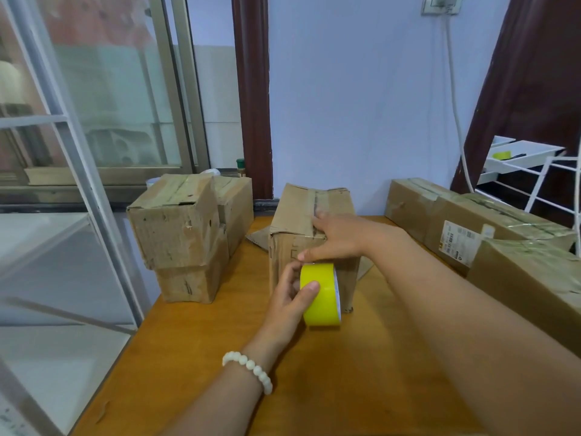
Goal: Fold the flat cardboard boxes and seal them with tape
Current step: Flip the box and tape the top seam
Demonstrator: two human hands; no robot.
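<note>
1. You are at the sealing step. The box (pixel 295 215) stands folded in the middle of the table (pixel 204 357), its top flaps down and a strip already showing along the top seam.
2. Your left hand (pixel 287 294) grips the yellow tape (pixel 325 298), thumb across the outer face and fingers curled behind. It holds the roll against the near face of the box, just below the top edge.
3. Your right hand (pixel 334 236) clamps nothing. Its fingers lie straight over the top near corner, and the thumb presses the near face right above the roll. It probably pins the strip there, but the strip itself is too faint to tell.
4. I cannot tell whether the strip begins or ends here. Either way, the next move calls for a steady pull on the roll, kept in line with the seam. Let the right hand press down, since the box looks light enough to slide.
5. The white label (pixel 459 243) on the long box (pixel 440 212) at the right carries barcodes and small print, too small to read.
6. There is faint print on the near face of the middle box beside your thumb, also unreadable. I can see no brand on the tape.
</note>
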